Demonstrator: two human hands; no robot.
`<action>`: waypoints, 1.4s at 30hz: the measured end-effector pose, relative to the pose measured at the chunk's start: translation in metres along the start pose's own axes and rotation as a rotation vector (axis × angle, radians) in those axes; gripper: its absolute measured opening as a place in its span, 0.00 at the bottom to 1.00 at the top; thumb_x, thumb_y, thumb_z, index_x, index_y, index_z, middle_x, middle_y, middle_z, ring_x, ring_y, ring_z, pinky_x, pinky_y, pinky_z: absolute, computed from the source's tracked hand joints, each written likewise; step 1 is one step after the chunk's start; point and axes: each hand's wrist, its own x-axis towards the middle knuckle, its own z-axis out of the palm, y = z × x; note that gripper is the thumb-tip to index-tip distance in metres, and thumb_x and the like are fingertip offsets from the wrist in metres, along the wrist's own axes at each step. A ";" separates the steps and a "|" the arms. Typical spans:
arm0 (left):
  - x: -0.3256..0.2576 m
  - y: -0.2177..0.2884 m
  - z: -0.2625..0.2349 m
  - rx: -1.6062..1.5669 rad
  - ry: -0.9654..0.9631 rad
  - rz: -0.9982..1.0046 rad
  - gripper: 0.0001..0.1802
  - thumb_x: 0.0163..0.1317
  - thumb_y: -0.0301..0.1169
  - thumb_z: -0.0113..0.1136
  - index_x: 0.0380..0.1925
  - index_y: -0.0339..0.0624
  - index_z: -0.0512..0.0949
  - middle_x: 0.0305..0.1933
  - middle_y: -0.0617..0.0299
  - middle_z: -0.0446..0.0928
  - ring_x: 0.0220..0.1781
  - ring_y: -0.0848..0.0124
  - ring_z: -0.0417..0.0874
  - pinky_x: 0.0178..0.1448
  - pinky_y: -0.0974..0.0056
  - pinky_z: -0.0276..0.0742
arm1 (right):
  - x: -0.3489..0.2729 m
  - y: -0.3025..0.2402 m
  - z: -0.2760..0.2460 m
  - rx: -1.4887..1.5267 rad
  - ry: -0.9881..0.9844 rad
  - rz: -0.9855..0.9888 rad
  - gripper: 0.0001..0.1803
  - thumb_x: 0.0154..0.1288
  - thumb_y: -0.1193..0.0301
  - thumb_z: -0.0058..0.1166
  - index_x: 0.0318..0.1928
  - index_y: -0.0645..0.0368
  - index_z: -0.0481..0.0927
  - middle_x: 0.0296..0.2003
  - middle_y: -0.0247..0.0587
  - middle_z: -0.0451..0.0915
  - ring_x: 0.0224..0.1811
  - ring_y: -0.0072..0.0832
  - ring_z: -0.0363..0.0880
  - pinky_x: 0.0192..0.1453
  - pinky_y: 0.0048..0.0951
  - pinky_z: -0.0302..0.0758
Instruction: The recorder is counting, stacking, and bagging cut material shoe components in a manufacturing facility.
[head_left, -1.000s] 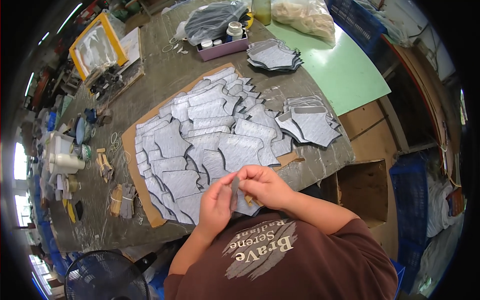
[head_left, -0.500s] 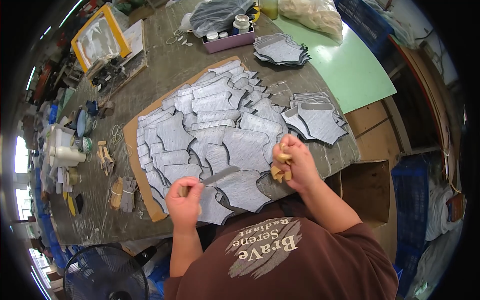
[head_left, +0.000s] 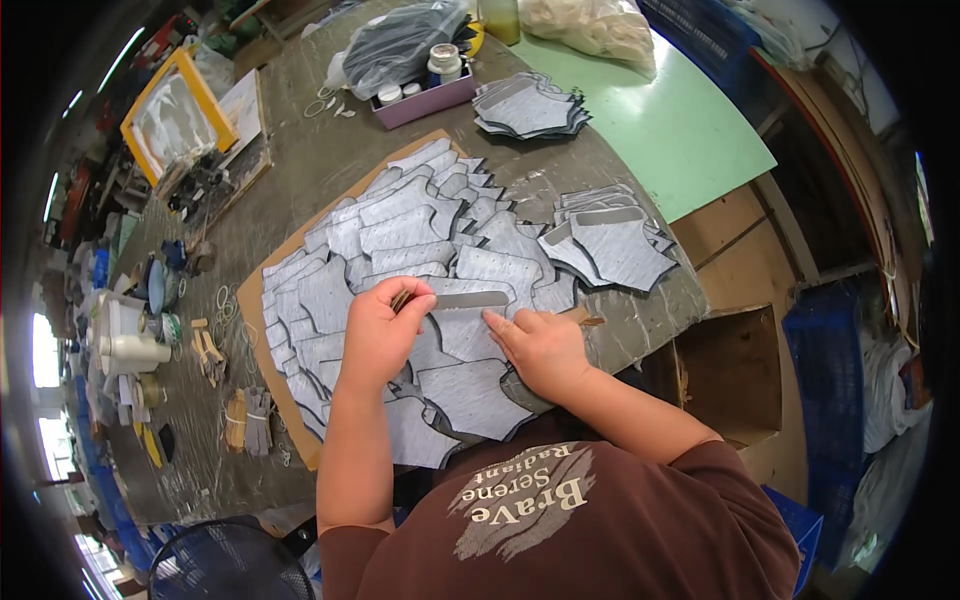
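The left hand point(head_left: 380, 335) is closed in a pinch around one end of a thin grey strip point(head_left: 470, 299), holding it across a flat grey notched fabric piece point(head_left: 465, 330); something small and brown shows at its fingertips, too small to tell what. The right hand point(head_left: 540, 350) lies flat and open on that same piece, forefinger touching just under the strip. Both rest near the front edge of the worktable point(head_left: 300, 170), on a brown cardboard sheet point(head_left: 262, 330) covered with overlapping grey pieces. A small stack of the same pieces point(head_left: 612, 240) sits toward the right edge, another stack point(head_left: 528, 105) farther back beside a purple tray of small jars point(head_left: 425, 92)
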 end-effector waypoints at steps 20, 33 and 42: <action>0.031 -0.002 0.010 0.163 -0.047 -0.110 0.03 0.55 0.24 0.59 0.26 0.35 0.78 0.20 0.70 0.72 0.21 0.82 0.68 0.25 0.74 0.63 | 0.001 0.002 -0.004 -0.002 -0.037 -0.006 0.18 0.50 0.70 0.56 0.45 0.51 0.81 0.52 0.40 0.74 0.18 0.25 0.73 0.25 0.27 0.72; 0.025 -0.008 0.022 0.545 0.141 0.175 0.03 0.52 0.23 0.62 0.25 0.33 0.79 0.24 0.63 0.75 0.25 0.76 0.73 0.29 0.71 0.67 | 0.000 0.001 -0.004 0.000 -0.092 -0.002 0.21 0.48 0.69 0.53 0.47 0.55 0.79 0.54 0.46 0.74 0.21 0.26 0.76 0.27 0.29 0.73; 0.011 -0.020 0.013 0.251 0.131 0.608 0.07 0.50 0.17 0.62 0.30 0.35 0.78 0.33 0.60 0.78 0.30 0.75 0.74 0.33 0.72 0.69 | 0.018 0.004 -0.017 0.422 0.080 0.410 0.16 0.57 0.68 0.58 0.46 0.57 0.75 0.45 0.43 0.75 0.30 0.42 0.78 0.31 0.35 0.75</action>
